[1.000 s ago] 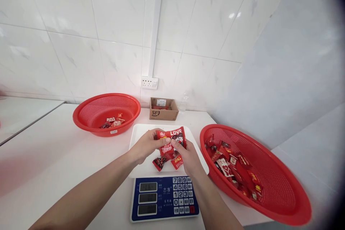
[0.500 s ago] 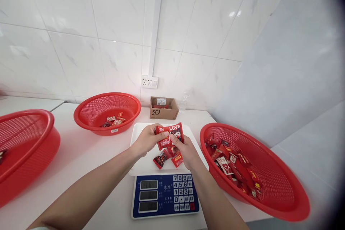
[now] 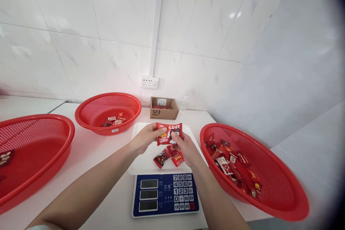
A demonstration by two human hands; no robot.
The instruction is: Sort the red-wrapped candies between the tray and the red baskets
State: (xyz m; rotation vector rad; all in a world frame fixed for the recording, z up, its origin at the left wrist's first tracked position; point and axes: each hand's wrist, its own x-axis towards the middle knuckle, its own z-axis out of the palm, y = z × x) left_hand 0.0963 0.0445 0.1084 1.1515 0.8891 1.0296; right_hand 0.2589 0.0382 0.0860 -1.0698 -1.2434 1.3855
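Observation:
A red candy packet (image 3: 167,137) printed with LOVE and a cartoon figure is held above the scale's pan. My left hand (image 3: 145,137) pinches its left side, thumb on the front. On the other side, my right hand (image 3: 185,147) grips the packet's right edge, its thumb also on the front. Several small red wrapped candies (image 3: 161,158) lie below on the white pan (image 3: 145,167). In front of the pan is the digital scale's blue panel (image 3: 167,197), with three displays and a keypad.
Close on the right, a red plastic basket (image 3: 280,172) holds many wrapped candies. Another red basket (image 3: 91,111) with a few candies stands back left. At the far left is a third red basket (image 3: 40,143). A small cardboard box (image 3: 164,114) sits near the wall.
The packet has turned from a tilt to nearly level, its front facing me more squarely. Both hands still hold it. The far-left basket has shifted right and shows more of its inside.

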